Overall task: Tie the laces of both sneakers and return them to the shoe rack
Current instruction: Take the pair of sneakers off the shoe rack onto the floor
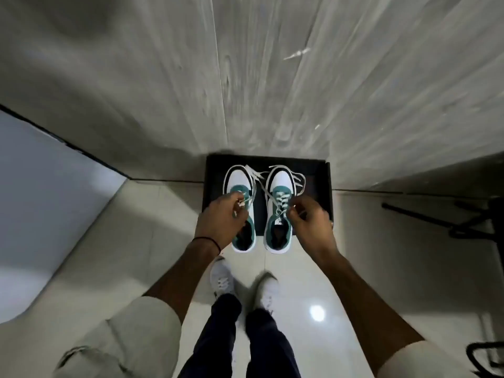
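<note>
Two white, teal and black sneakers stand side by side, toes pointing away from me, partly on a black tray or low rack against the wall. My left hand rests on the left sneaker with its fingers closed on the white laces. My right hand pinches the laces beside the tongue of the right sneaker. Loose white lace ends trail across the toes and cross between the two shoes. My left hand hides the middle of the left sneaker.
A grey wood-grain wall rises just behind the tray. My own feet in white shoes stand on the glossy white tile floor. Dark metal legs of some stand lie at the right. A pale panel fills the left.
</note>
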